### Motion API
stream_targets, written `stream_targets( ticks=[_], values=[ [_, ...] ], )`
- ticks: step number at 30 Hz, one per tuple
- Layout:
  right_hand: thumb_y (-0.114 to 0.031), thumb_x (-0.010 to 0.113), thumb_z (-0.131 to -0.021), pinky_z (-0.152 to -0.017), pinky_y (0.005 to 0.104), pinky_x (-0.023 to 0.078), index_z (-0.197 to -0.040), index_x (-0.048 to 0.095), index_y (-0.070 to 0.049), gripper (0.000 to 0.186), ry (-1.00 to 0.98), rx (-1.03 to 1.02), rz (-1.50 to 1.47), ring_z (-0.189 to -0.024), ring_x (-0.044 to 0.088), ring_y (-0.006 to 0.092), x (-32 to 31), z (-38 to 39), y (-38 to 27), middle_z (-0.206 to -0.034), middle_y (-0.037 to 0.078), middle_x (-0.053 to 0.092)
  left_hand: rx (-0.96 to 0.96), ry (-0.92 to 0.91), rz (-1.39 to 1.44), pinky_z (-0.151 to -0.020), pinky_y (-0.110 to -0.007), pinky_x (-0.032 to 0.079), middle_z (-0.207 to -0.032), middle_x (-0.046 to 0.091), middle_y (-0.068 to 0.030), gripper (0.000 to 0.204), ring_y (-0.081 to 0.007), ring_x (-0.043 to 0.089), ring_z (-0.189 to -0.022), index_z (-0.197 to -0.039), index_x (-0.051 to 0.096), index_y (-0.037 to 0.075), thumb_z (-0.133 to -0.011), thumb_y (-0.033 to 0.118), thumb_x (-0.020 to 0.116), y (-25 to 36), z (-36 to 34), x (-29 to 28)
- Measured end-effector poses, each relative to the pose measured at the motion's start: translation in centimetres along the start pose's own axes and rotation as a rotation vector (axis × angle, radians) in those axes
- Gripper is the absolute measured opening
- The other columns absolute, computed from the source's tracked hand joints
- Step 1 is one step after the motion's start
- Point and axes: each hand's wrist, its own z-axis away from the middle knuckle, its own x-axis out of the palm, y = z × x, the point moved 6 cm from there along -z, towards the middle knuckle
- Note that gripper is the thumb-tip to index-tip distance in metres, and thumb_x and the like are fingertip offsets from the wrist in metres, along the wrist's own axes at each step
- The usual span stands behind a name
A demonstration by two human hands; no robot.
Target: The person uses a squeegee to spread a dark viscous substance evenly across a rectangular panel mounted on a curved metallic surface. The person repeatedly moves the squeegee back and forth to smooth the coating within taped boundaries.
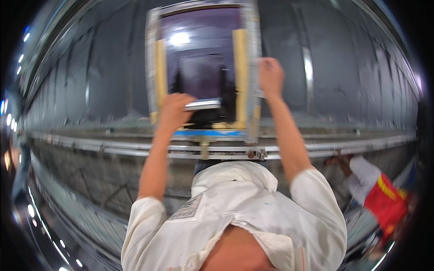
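A screen-printing frame (152,97) lies ahead of me, pale-edged, with dark purple mesh (201,74) and tan tape strips along its sides. My left hand (175,110) is closed round the left end of a squeegee (205,105), a silvery bar lying across the lower part of the mesh. Black ink (205,118) shows below the bar. At the frame's right edge, my right hand (272,77) has its fingers curled against the rim. Both hands are slightly blurred, and their fingertips are partly hidden.
A long table with a dark, glossy surface (334,86) stretches to both sides under the frame. Along its near edge runs a metal rail (307,148) with a bolt-like fitting (261,154). To the right, another person in a red and white top (386,203) stands near the rail.
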Motion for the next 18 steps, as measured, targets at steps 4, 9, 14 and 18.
stream_targets(
  ticks=[4,9,14,18],
  values=[
    [-0.029,0.069,-0.097,-0.071,0.0405,0.053,-0.102,0.071,-0.006,0.024,0.064,-0.018,-0.218,-0.071,0.069,0.0281,-0.6,-1.0,3.0,-0.081,0.013,0.072,-0.024,-0.103,-0.132,-0.081,-0.042,0.046,-0.092,0.074,0.0016,0.023,-0.0253,0.065,-0.090,-0.090,0.076,0.015,-0.071,0.015,0.088,2.8,-2.8,2.0],
    [-0.028,0.068,-0.096,-0.075,0.0445,0.054,-0.101,0.070,-0.006,0.023,0.065,0.098,-0.157,-0.082,0.071,0.0375,-2.6,-1.9,4.1,-0.087,0.018,0.073,-0.040,-0.198,-0.015,-0.080,-0.042,0.044,-0.093,0.075,-0.0016,0.019,-0.0266,0.068,-0.088,-0.090,0.077,0.015,-0.073,0.016,0.086,2.5,-5.4,4.0],
    [-0.029,0.067,-0.096,-0.082,0.0486,0.055,-0.104,0.070,-0.007,0.023,0.052,0.041,0.013,-0.094,0.072,0.0433,-2.7,-2.4,5.0,-0.096,0.020,0.075,-0.063,-0.268,-0.052,-0.080,-0.044,0.050,-0.089,0.076,-0.0059,0.018,-0.0305,0.070,-0.084,-0.090,0.079,0.013,-0.075,0.019,0.087,3.9,-4.7,4.1],
    [-0.032,0.067,-0.097,-0.088,0.0486,0.054,-0.106,0.072,-0.010,0.024,-0.110,0.124,0.136,-0.099,0.071,0.0428,-4.1,-3.2,4.2,-0.102,0.019,0.075,-0.059,-0.312,-0.063,-0.081,-0.045,0.049,-0.089,0.074,-0.0068,0.021,-0.0316,0.070,-0.087,-0.092,0.078,0.013,-0.076,0.025,0.086,2.9,-9.2,3.1]
  ],
)
